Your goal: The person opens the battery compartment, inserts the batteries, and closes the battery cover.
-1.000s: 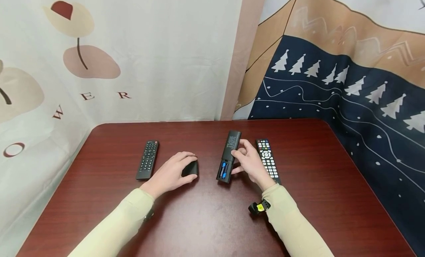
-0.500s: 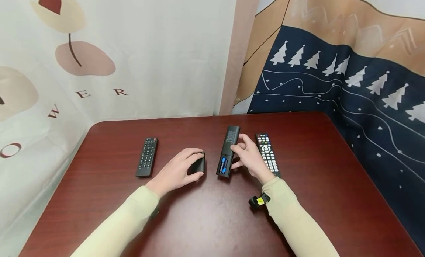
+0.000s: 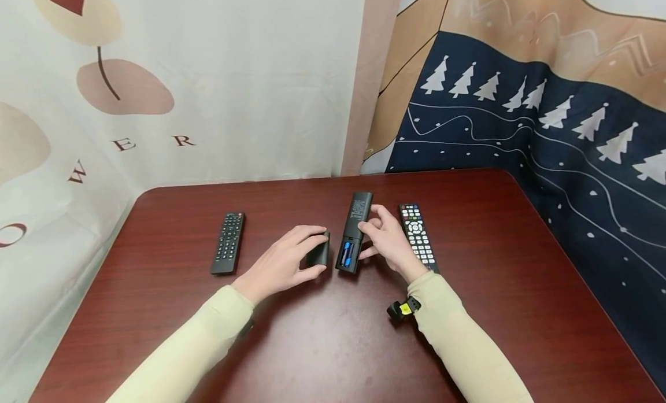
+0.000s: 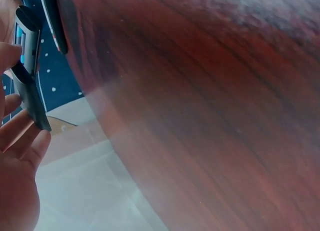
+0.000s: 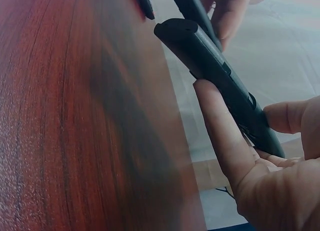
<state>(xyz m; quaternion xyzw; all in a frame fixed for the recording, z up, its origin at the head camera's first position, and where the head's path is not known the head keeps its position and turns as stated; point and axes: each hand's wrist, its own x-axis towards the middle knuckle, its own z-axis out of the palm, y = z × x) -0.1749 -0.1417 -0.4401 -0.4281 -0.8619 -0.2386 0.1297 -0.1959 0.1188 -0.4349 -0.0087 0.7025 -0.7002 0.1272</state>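
Note:
In the head view my right hand (image 3: 387, 239) grips a black remote control (image 3: 357, 218), back side up, by its right edge. Its battery compartment is uncovered, and blue batteries (image 3: 347, 254) lie in it. My left hand (image 3: 286, 258) pinches a black battery cover (image 3: 318, 252) between thumb and fingers, just left of the remote's lower end. The left wrist view has the cover (image 4: 31, 98) close to the remote (image 4: 30, 43). From the right wrist, thumb and fingers show around the remote (image 5: 222, 73), with the cover (image 5: 196, 12) beyond it. Whether the two touch I cannot tell.
A black remote with dark buttons (image 3: 228, 244) lies on the reddish-brown table (image 3: 312, 345) at the left. Another with white buttons (image 3: 418, 235) lies to the right, partly behind the right wrist. Printed curtains (image 3: 250, 102) hang along the table's far edge.
My left hand has moved right with the battery cover, closer to the held remote. The right hand keeps its grip with little movement. The head view has tilted slightly.

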